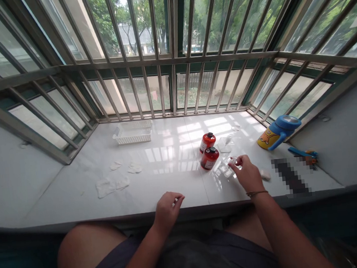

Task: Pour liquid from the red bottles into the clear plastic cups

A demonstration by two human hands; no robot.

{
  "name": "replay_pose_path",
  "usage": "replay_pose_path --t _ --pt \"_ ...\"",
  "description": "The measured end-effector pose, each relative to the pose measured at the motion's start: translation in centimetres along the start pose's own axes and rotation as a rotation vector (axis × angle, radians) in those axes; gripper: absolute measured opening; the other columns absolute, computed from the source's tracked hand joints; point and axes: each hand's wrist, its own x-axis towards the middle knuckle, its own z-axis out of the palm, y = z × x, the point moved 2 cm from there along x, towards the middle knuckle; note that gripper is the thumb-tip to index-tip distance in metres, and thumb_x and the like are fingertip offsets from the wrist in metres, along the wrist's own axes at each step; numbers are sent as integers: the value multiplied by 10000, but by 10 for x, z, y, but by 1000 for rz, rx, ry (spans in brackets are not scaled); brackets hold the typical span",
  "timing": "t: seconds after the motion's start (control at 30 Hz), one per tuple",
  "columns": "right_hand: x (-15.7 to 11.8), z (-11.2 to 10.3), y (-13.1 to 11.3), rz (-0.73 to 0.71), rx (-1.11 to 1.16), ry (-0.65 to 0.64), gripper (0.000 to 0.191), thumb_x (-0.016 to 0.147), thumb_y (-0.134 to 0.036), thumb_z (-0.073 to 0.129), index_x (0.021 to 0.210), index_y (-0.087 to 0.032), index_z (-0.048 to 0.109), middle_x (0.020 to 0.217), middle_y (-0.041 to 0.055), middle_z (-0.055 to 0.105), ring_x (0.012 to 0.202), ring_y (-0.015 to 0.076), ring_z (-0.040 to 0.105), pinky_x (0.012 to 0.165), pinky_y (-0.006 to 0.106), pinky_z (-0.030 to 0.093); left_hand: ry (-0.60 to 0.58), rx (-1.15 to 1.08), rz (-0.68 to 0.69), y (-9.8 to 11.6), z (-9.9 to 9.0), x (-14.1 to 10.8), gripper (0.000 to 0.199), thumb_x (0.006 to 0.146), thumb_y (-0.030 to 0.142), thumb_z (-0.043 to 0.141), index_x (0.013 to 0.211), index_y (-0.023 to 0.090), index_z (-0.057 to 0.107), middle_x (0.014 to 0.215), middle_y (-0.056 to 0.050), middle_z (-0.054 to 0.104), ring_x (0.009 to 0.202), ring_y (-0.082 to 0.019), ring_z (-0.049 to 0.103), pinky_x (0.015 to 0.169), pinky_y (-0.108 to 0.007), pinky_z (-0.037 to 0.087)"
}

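Note:
My right hand (248, 173) pinches a small clear plastic piece (232, 161) between thumb and fingertips. It is held over a clear plastic case (226, 171), whose contents I cannot make out. Just left of it stand two red bottles with black caps, the nearer bottle (209, 159) partly covering the farther bottle (206, 141). Behind the hand sits a clear open box (226, 144). My left hand (168, 206) hovers at the counter's front edge, thumb and fingertips pressed together. Whatever may be between them is too small to see.
On the white counter (169, 172), a white perforated basket (134, 138) stands at the back left. Crumpled white tissues (107, 186) lie left. At right are a blue and yellow cup (276, 133), blue-and-orange tools (306, 154) and a blurred dark object (291, 176). Metal bars (171, 61) enclose the back.

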Motion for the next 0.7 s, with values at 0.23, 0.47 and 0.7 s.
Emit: replay_pose_path --t 0.23,0.47,0.7 --pt "29 -29 -27 -188 -81 93 82 886 -213 538 943 -259 502 1257 149 708 1224 346 627 1120 495 432 101 171 -70 -42 -48 4 272 1093 302 555 908 210 731 772 -20 766 693 -168 728 697 -258 528" --pt "86 -7 -125 -235 -353 -208 359 1069 -325 442 1385 -164 496 1401 208 642 1316 326 604 1050 410 488 147 270 -117 -61 -58 7 418 1102 342 527 718 218 635 614 -4 630 565 -160 594 613 -280 419" --pt "152 49 -157 -107 -508 -569 494 980 -545 689 1254 -138 629 1040 192 762 941 346 735 771 394 539 82 321 -76 -64 -47 6 466 1100 378 550 661 226 572 581 14 561 560 -153 551 624 -297 380"
